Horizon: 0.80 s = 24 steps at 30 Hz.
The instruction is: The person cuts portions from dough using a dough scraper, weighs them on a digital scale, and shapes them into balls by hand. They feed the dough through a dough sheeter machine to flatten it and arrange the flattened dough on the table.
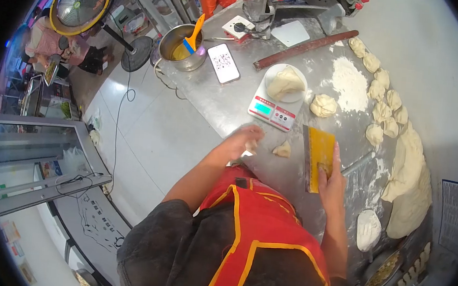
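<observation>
My right hand (331, 180) grips a yellow scraper (321, 153) with a metal edge, held over the steel table. My left hand (246, 141) is at the table's front edge with its fingers curled; a pale bit, apparently dough, shows at the fingertips. Between the hands a small dough piece (282, 149) lies on the table. Beyond it stands a white kitchen scale (275, 112) with a lit display, carrying a lump of dough (286, 84). A rounded dough ball (323, 105) sits right of the scale. At the right lies a large dough mass (410, 179).
Several dough balls (381, 112) line the right edge beside spread flour (350, 84). A rolling pin (306, 49) lies behind the scale. Left are a phone-sized QR card (224, 63) and a metal pot (183, 48). A fan (82, 2) and another person (54, 40) are far left.
</observation>
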Motion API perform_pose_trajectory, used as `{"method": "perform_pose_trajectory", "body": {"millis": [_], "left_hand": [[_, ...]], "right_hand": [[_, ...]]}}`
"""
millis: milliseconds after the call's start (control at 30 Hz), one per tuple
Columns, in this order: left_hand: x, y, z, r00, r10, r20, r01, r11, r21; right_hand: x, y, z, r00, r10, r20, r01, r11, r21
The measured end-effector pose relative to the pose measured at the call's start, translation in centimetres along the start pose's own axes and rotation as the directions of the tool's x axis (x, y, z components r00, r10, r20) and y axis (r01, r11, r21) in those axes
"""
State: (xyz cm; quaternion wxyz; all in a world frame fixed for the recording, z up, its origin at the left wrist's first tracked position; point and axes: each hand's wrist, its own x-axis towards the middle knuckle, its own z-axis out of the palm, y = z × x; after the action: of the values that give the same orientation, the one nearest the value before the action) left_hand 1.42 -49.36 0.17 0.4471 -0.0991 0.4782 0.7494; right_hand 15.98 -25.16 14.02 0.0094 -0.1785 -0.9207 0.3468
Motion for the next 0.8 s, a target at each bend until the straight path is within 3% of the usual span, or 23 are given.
{"method": "perform_pose_trajectory", "body": {"millis": [67,200,267,367,467,567,667,800], "left_hand": [[1.2,1.1,-1.3,0.992,0.035,-0.121,-0.046,0.995,-0.088],[2.8,4.8,-2.6,0.914,0.258,-0.314,-0.199,0.958,0.209],[3.4,5.9,-2.3,0.837,0.420,-0.352,-0.300,0.889,0.347],[4.4,6.9,-0.3,0.758,0.541,-0.365,-0.334,0.802,0.496],[4.1,8.2,1.5,0.825,0.434,-0.362,-0.208,0.828,0.521],[5.7,8.6,2.8,0.882,0.327,-0.340,-0.256,0.937,0.237],[7.4,8.9,2.3,0.965,0.217,-0.147,-0.255,0.904,-0.344],[8.7,10.0,4.1,0.932,0.346,-0.105,-0.354,0.816,-0.457]], "right_hand": [[-0.3,-0.1,-0.1,1.000,-0.004,-0.010,0.004,1.000,0.007],[-0.6,-0.5,-0.6,0.991,0.117,0.064,-0.122,0.990,0.072],[-0.8,-0.1,-0.5,0.996,0.086,0.033,-0.089,0.993,0.080],[-1.2,0.3,-0.4,0.997,0.076,0.012,-0.077,0.994,0.072],[-1.5,0.3,-0.4,0.997,0.078,-0.008,-0.078,0.996,0.049],[-1.7,-0.1,-0.6,0.994,0.107,-0.006,-0.107,0.994,0.031],[-1.7,0.2,-0.5,0.996,0.076,-0.037,-0.075,0.997,0.026],[-1.7,0.2,-0.5,0.990,0.144,-0.008,-0.143,0.988,0.065]]}}
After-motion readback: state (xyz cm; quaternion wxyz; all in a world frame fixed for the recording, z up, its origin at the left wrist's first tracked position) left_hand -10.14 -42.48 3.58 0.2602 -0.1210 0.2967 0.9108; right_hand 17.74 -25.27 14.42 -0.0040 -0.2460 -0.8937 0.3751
